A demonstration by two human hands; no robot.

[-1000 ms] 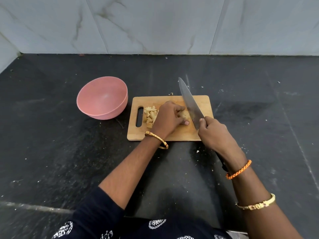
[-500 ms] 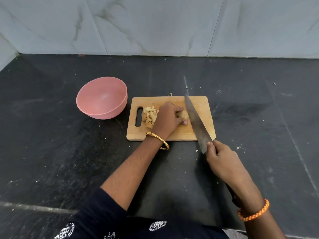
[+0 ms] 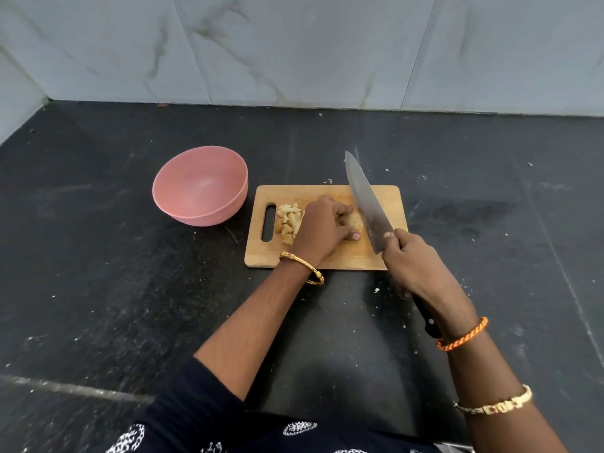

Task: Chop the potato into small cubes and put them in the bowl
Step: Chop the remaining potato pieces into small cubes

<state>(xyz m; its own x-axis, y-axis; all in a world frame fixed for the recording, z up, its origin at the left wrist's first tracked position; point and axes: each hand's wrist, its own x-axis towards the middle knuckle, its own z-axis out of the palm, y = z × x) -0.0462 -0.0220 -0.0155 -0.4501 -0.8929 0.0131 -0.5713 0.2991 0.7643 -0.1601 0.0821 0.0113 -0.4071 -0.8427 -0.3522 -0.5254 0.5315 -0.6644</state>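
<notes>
A wooden cutting board (image 3: 385, 201) lies on the black counter. On it my left hand (image 3: 322, 228) grips a piece of potato (image 3: 354, 221), fingers curled over it. A heap of small potato cubes (image 3: 288, 218) sits beside the board's handle slot, left of that hand. My right hand (image 3: 415, 266) holds the black handle of a large knife (image 3: 367, 204); the blade lies against the right side of the potato piece, tip pointing away past the board's far edge. The pink bowl (image 3: 199, 188) stands left of the board with nothing visible inside.
The black stone counter (image 3: 98, 289) is speckled with small white scraps. A tiled wall (image 3: 294, 44) rises behind it, with a corner at the far left. My dark patterned sleeve shows at the bottom edge.
The knife was drawn back toward me half a second ago; now it has pushed forward again, tip beyond the board's far edge. My left hand has kept its hold on the potato.
</notes>
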